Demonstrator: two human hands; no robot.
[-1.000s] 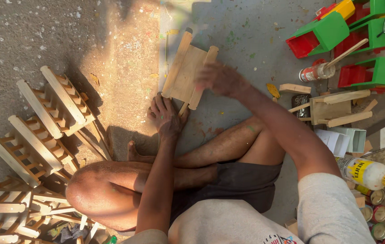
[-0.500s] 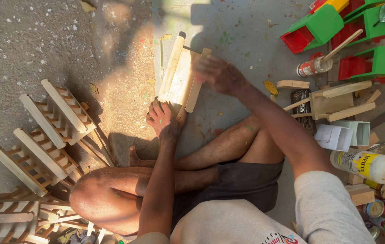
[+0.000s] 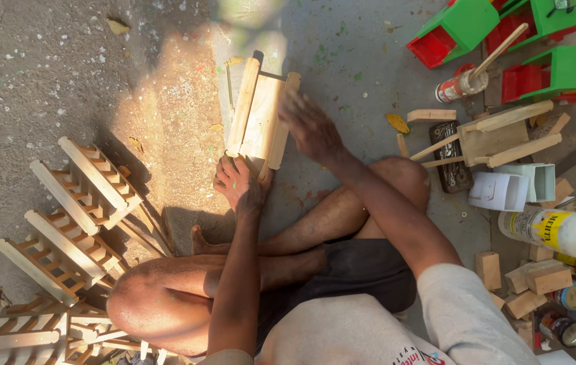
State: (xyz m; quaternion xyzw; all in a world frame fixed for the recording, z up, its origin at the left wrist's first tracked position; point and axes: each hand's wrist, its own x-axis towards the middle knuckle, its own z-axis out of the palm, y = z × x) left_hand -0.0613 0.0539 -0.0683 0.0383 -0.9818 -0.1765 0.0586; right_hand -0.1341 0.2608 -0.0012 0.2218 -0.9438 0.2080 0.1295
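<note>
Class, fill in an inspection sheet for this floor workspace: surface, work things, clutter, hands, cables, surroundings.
Surface: grey paint-speckled concrete floor, part sunlit.
Work things: small unpainted wooden chair frame lying on the floor.
Clutter: wooden offcut blocks, paint tins, white glue bottle with yellow cap.
Hands: left hand grips the frame's near end; right hand, blurred, at its side.
Cables: nothing seen.
Surroundings: stacked bare wooden chair frames; green and red painted chairs.

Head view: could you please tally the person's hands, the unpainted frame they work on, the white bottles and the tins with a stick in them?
Hands: 2 (left hand, right hand)
Unpainted frame: 1
White bottle: 1
Tin with a stick: 1
Total: 5
</note>
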